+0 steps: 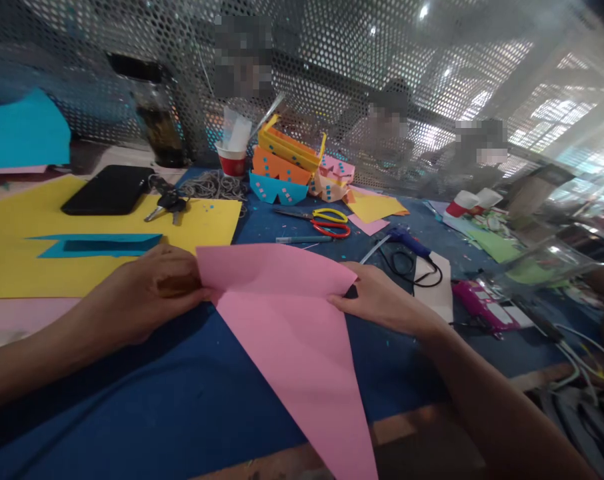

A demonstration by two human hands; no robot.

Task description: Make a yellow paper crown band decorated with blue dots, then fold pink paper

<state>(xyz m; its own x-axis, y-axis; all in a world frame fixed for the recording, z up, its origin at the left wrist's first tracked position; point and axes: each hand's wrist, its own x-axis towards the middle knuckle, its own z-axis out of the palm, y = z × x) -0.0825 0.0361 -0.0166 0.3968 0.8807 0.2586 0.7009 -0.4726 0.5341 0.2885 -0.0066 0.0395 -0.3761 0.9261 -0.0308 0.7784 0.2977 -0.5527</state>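
Observation:
A sheet of pink paper (292,333) spans the space between my hands, creased across near its top and tapering down past the table's front edge. My left hand (167,283) pinches its upper left corner, fingers curled. At the upper right corner, my right hand (372,297) grips the sheet between thumb and fingers. Just beyond the paper lie scissors (327,222) with yellow and red handles, and a slim blue cutter or pen (302,240). A folded blue paper strip (102,245) rests on a yellow sheet (12,267) left of my left hand.
On the blue tabletop (147,413) stand decorated paper masks (282,173), a red-white cup (232,160) and a dark bottle (159,127). A black phone (109,190) and keys (167,200) lie left. Rightward are a blue glue gun (407,241) with its cord and a pink power strip (487,307).

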